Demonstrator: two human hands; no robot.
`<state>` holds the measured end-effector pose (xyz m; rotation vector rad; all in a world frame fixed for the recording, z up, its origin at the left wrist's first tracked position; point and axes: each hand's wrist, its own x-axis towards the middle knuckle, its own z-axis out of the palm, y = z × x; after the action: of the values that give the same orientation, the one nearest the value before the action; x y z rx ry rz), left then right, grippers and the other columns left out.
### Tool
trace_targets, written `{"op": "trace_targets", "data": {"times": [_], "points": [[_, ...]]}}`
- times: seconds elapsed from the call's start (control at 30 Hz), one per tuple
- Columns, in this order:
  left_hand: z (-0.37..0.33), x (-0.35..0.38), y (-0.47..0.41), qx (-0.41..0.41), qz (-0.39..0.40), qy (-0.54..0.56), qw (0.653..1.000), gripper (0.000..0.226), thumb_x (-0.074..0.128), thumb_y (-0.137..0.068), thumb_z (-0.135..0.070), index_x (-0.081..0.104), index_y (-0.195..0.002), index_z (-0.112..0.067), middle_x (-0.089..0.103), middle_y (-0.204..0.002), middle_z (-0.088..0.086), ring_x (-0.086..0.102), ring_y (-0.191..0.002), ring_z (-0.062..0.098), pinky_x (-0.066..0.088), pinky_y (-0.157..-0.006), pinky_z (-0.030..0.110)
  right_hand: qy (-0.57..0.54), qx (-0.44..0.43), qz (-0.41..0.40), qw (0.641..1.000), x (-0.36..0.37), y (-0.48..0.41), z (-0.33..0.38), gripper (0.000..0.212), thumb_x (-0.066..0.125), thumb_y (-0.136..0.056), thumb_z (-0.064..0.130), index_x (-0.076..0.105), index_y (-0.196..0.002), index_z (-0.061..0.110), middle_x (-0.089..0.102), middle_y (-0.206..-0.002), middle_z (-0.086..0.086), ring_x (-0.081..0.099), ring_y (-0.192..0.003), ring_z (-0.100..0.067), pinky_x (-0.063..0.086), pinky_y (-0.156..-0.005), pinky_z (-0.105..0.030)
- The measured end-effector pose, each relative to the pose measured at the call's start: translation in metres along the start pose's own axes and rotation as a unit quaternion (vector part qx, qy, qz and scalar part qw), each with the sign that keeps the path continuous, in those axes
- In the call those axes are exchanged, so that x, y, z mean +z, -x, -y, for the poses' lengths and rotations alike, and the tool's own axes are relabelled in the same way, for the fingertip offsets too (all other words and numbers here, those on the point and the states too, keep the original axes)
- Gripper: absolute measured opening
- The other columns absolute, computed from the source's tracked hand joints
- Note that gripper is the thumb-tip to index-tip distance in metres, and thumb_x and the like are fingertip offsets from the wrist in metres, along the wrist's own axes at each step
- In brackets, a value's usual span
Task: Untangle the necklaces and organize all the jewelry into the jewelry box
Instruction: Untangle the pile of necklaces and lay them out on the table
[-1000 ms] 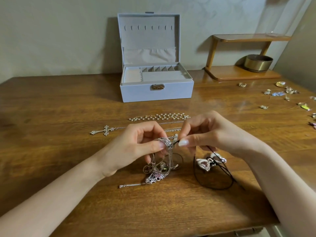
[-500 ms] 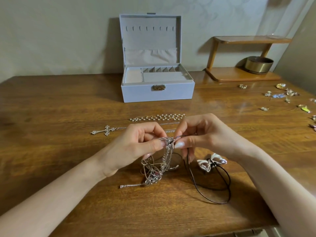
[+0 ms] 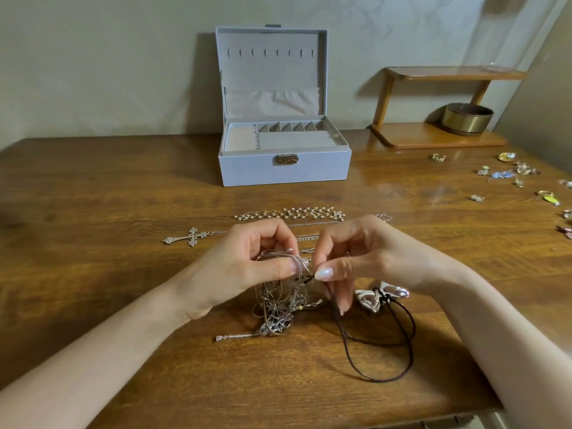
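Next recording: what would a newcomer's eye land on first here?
At centre, the left hand grips a tangle of silver chains while the right hand pinches a black cord running out of it. Behind them a grey jewelry box stands open, and small loose pieces lie scattered at the right edge of the table.

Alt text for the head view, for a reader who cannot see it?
Over a wooden table, the left hand grips a tangle of silver chains while the right hand pinches a black cord running from it. An open grey jewelry box stands behind; small loose jewelry lies far right.
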<state>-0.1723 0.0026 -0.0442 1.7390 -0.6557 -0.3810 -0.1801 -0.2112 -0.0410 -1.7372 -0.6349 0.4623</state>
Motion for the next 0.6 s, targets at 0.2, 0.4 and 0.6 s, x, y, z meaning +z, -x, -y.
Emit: {"op": "trace_targets", "data": {"times": [0.2, 0.4, 0.6], "points": [[-0.0017, 0.0019, -0.0013, 0.004, -0.027, 0.033, 0.999, 0.011, 0.066, -0.082, 0.001, 0.057, -0.079, -0.006, 0.058, -0.059, -0.006, 0.05, -0.05, -0.001, 0.038, -0.05, 0.007, 0.035, 0.02, 0.004, 0.999, 0.0057, -0.0037, -0.0016, 0.01, 0.07, -0.076, 0.017, 0.066, -0.079, 0.008, 0.064, -0.064, 0.0, 0.063, -0.059, -0.016, 0.055, -0.054, -0.028], [-0.0068, 0.0018, 0.0027, 0.014, -0.024, 0.081, 0.996, 0.011, 0.069, -0.08, -0.014, 0.059, -0.076, -0.016, 0.067, -0.07, 0.009, 0.044, -0.043, 0.0, 0.032, -0.041, 0.011, 0.036, 0.059, 0.025, 0.997, 0.0066, -0.0026, 0.0021, 0.007, 0.068, -0.082, 0.012, 0.063, -0.081, 0.006, 0.062, -0.055, 0.004, 0.059, -0.045, -0.013, 0.046, -0.039, -0.021], [-0.0077, -0.0031, 0.0036, 0.026, -0.022, 0.124, 0.992, 0.013, 0.071, -0.079, -0.018, 0.061, -0.073, -0.023, 0.053, -0.093, 0.043, 0.026, -0.035, -0.002, 0.024, -0.037, 0.009, 0.021, 0.108, 0.067, 0.992, 0.0062, -0.0026, 0.0012, 0.007, 0.063, -0.087, 0.006, 0.06, -0.088, 0.0, 0.071, -0.067, 0.002, 0.06, -0.041, -0.012, 0.044, -0.036, -0.019]]}}
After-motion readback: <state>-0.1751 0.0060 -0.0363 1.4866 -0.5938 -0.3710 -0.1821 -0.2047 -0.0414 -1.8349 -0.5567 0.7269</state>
